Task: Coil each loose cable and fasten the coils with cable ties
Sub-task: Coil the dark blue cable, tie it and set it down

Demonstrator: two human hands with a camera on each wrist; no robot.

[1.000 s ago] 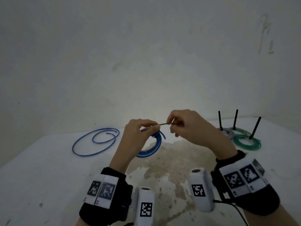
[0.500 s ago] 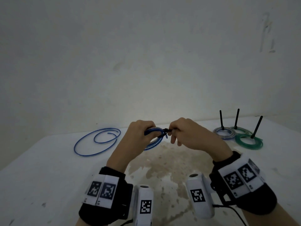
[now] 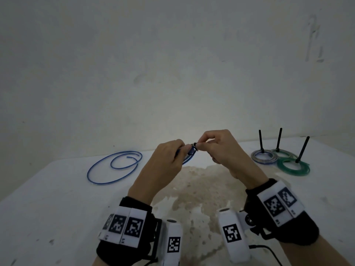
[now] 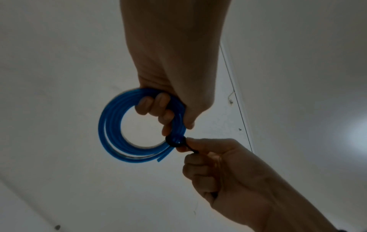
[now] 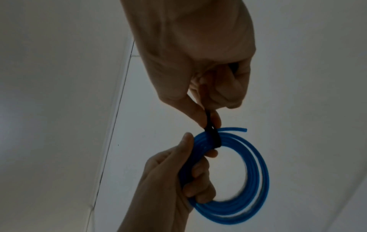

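My left hand (image 3: 173,154) grips a coiled blue cable (image 4: 115,133) above the table, fingers curled through the ring (image 5: 256,180). A black cable tie (image 4: 175,141) is looped around the coil beside my left fingertips (image 5: 212,138). My right hand (image 3: 209,146) pinches the tie's tail between thumb and forefinger, right at the coil, with the tail running into the palm (image 5: 208,119). In the head view the coil (image 3: 190,152) is mostly hidden behind both hands. A loose blue cable (image 3: 115,167) lies uncoiled on the table's far left.
Three tied coils, one grey-blue (image 3: 264,157) and two green (image 3: 293,167), lie at the far right, each with a black tie tail (image 3: 279,139) sticking up. The white table (image 3: 48,198) has a stained patch (image 3: 199,189) in the middle. A wall stands just behind.
The tie tail, stretched between the hands a second ago, has been pulled through. My right hand has closed in on the coil, and both hands have risen slightly.
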